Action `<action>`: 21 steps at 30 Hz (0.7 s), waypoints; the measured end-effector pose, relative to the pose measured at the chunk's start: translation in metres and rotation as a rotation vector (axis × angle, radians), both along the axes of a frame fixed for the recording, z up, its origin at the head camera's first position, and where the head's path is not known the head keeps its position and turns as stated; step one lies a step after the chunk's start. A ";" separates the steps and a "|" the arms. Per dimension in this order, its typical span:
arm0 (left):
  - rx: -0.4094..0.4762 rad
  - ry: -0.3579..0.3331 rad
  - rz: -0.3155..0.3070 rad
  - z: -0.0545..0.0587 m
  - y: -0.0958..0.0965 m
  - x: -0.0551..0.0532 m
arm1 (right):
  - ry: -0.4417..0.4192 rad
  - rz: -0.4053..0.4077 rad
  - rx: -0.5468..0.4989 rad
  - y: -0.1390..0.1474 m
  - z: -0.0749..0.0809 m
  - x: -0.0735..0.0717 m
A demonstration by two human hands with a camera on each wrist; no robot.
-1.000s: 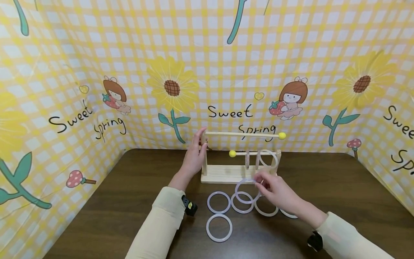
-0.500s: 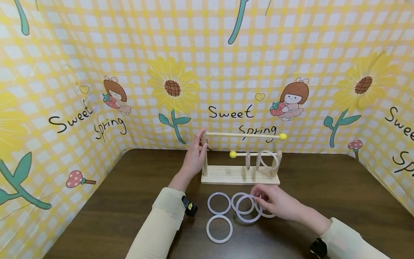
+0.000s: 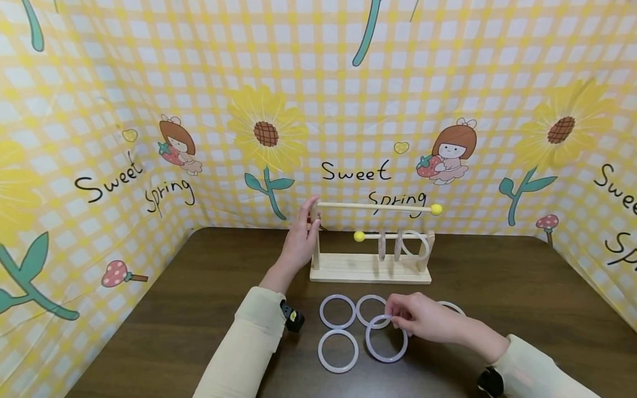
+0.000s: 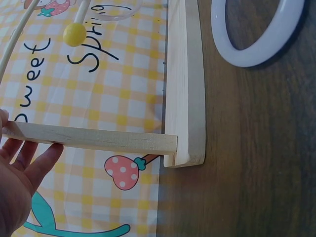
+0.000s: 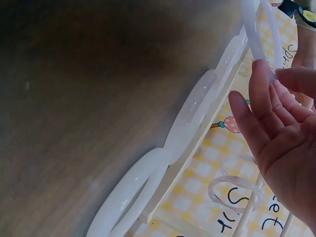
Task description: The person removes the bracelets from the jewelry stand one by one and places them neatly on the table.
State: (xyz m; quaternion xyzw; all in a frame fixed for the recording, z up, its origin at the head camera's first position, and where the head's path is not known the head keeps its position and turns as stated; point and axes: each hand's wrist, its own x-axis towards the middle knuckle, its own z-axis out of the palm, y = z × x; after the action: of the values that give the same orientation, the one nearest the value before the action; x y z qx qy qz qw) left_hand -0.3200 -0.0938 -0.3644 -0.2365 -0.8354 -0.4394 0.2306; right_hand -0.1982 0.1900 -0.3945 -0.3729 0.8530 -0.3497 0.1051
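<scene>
My left hand (image 3: 299,240) holds the left post of a pale wooden ring stand (image 3: 370,275); in the left wrist view its fingers (image 4: 44,163) lie against the post (image 4: 94,138) near its top end. My right hand (image 3: 423,315) pinches a lilac ring (image 3: 387,359) by its upper right edge, in front of the stand. That ring overlaps another pale ring (image 3: 358,312) in the head view. The right wrist view shows the thumb and fingers (image 5: 261,89) on the held ring (image 5: 253,34). Several rings hang on the stand's lower rod (image 3: 370,236).
On the brown table (image 3: 199,331) lie a lilac ring (image 3: 322,312) and a white ring (image 3: 338,370) at left. Another white ring (image 3: 452,304) shows partly behind my right hand. The upper rod (image 3: 373,207) ends in a yellow ball (image 3: 436,209). A checked cloth (image 3: 318,121) stands behind.
My right hand has moved down and toward me with the lilac ring, away from the stand. The left hand stays on the post.
</scene>
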 end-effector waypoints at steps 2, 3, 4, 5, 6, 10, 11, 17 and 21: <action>0.000 -0.001 0.002 0.001 0.000 0.000 | -0.007 0.005 -0.003 -0.001 0.000 0.000; -0.001 -0.003 0.004 0.001 0.000 0.001 | -0.011 0.008 -0.004 -0.001 -0.001 0.000; -0.001 -0.005 0.005 0.001 0.000 0.001 | -0.012 0.015 -0.006 -0.001 -0.001 0.001; 0.000 -0.005 0.003 0.001 0.000 0.001 | -0.017 0.019 -0.006 -0.002 -0.002 0.001; 0.000 -0.007 0.002 0.001 0.000 0.002 | -0.021 0.023 -0.005 -0.002 -0.003 0.001; 0.006 -0.011 -0.004 0.001 0.000 0.003 | -0.048 0.029 0.005 -0.004 -0.007 0.002; 0.007 -0.009 -0.003 0.001 0.000 0.003 | -0.056 0.029 0.005 -0.004 -0.008 0.002; 0.011 0.010 -0.007 0.001 0.000 0.002 | -0.092 0.034 0.012 -0.006 -0.013 0.001; 0.006 -0.002 -0.006 0.002 0.000 0.002 | -0.070 0.045 0.018 -0.006 -0.015 0.001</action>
State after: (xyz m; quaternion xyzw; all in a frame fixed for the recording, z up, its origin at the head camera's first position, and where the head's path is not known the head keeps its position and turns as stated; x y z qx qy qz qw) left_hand -0.3180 -0.0936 -0.3627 -0.2376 -0.8335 -0.4429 0.2294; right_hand -0.1969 0.1841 -0.4091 -0.3788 0.8433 -0.3521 0.1461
